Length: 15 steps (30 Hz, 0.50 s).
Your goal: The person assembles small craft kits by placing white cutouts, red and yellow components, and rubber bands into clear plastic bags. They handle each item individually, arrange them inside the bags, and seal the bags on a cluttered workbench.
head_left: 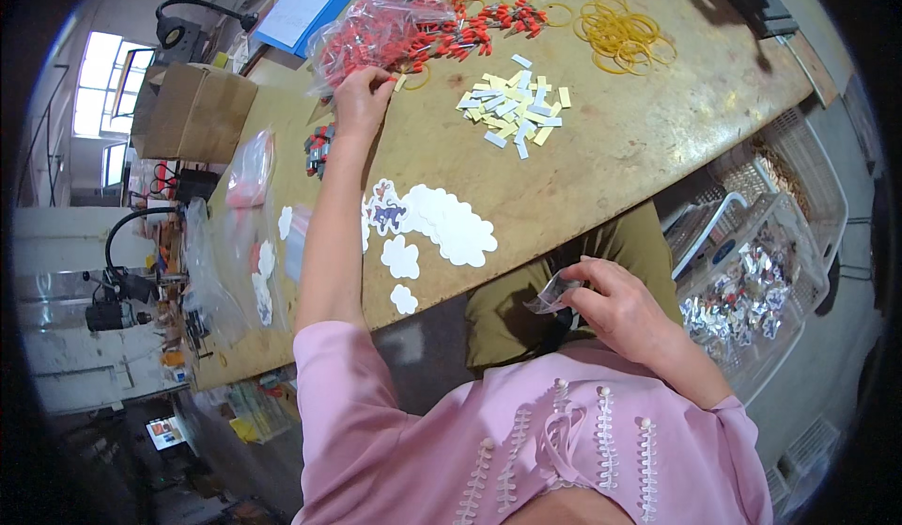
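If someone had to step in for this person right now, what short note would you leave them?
Left hand: stretched out to the pile of red-tipped pieces by the clear bag, fingers pinching there.
Right hand: over the lap, holding a small clear pouch.
On the table: paper strips, rubber bands, white cloud-shaped cutouts.
Basket at right holds filled shiny packets.
The pouch in hand looks empty.

Worktable layout, seen from above

On the table, the heap of small pins lies at the far edge, rubber bands to its right, paper slips nearer, cloud-shaped cutouts along the near edge. A basket stands right of the table, a cardboard box left.
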Tool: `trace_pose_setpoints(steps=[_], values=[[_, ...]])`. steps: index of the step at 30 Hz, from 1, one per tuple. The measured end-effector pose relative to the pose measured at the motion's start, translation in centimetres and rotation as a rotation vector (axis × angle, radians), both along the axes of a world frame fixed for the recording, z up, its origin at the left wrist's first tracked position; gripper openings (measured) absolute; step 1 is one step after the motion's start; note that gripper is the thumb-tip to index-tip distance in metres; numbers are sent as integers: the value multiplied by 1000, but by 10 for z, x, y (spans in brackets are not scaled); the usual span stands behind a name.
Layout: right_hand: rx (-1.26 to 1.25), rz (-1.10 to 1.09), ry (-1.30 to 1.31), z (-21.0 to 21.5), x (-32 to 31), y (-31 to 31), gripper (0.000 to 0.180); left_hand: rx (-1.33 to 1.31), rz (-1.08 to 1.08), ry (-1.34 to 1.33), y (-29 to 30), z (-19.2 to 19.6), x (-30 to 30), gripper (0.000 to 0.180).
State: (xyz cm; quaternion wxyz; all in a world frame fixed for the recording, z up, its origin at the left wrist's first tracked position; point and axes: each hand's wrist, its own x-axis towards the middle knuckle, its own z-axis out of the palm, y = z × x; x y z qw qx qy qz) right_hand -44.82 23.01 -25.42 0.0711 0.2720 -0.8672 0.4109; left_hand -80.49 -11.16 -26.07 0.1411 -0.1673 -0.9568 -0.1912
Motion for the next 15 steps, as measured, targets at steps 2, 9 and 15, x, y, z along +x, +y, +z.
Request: trace_pose_setpoints(steps=[2, 9, 15], values=[[-29, 2, -3, -2, -1, 2, 16, 161, 32, -105, -1, 8, 19, 15], [-87, -15, 20, 8, -18, -3, 23, 889, -142, -531, 54, 58, 156, 20], [-96, -17, 76, 31, -26, -15, 22, 743, -455, -560, 102, 80, 273, 17]])
